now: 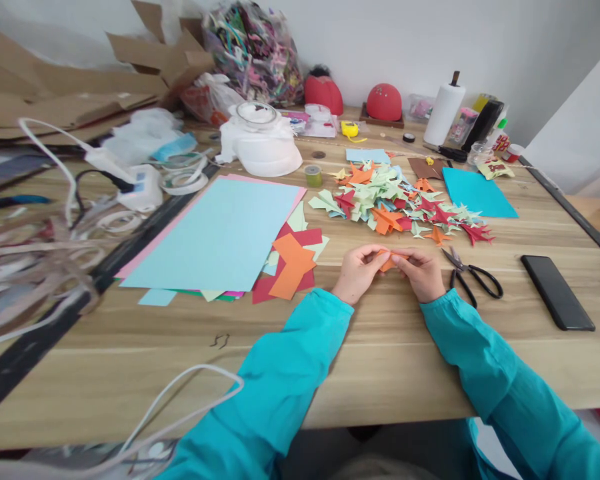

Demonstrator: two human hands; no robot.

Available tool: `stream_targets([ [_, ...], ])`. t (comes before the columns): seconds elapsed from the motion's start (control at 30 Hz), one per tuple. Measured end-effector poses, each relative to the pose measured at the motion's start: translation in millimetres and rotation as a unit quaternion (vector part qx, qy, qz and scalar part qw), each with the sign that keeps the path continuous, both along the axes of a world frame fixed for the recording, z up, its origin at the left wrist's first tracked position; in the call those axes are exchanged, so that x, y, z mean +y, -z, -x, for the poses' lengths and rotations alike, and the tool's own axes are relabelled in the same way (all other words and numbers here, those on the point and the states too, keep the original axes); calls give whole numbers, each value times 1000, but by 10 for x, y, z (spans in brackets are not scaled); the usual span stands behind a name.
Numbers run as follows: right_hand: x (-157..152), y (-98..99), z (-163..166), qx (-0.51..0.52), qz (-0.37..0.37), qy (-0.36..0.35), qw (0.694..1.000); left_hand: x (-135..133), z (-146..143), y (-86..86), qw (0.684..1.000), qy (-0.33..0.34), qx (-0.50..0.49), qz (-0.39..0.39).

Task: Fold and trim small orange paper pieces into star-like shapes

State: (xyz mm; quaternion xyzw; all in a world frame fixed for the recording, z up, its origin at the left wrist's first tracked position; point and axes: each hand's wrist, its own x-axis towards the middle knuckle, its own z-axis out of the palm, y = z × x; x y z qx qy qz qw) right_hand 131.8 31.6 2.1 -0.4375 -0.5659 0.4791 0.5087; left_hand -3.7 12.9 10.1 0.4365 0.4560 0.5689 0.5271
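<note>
Between my two hands is a small piece of orange paper (387, 263), pinched at its edges and partly hidden by fingers. My left hand (359, 268) is closed on its left side. My right hand (420, 270) grips the right side, the thumbs close together. Just beyond lies a heap of folded paper shapes (380, 190) in pale green, orange, red and light blue. Cut orange paper pieces (294, 263) lie over red and green ones to the left. Black-handled scissors (473, 270) rest beside my right hand.
A stack of large paper sheets (215, 230), light blue on top, lies at left. A black phone (557, 292) is at right. Behind are a green spool (313, 176), a teal sheet (479, 193) and a white roll (443, 113). A white cable (180, 373) crosses the near left.
</note>
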Motion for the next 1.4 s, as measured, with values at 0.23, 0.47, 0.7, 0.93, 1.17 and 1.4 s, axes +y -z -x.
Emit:
stream_targets([
  [0.23,0,14,-3,8,3,7,1000,13,4,24,1000,13,10,-2],
  [0.47,-1,12,3,4,13,1,1000,5,13,4,1000,14,24,0],
  [0.7,-3,8,-10,1,34,-23,999,16,14,25,1000,21,15,-7],
  [0.93,3,-15,-21,18,42,-34,998,14,-1,58,1000,21,20,-11],
  [1.17,12,-7,-10,23,60,-29,998,19,-9,56,1000,15,21,-13],
  [1.4,5,-21,-17,23,50,-33,998,11,-2,38,1000,13,1,3],
])
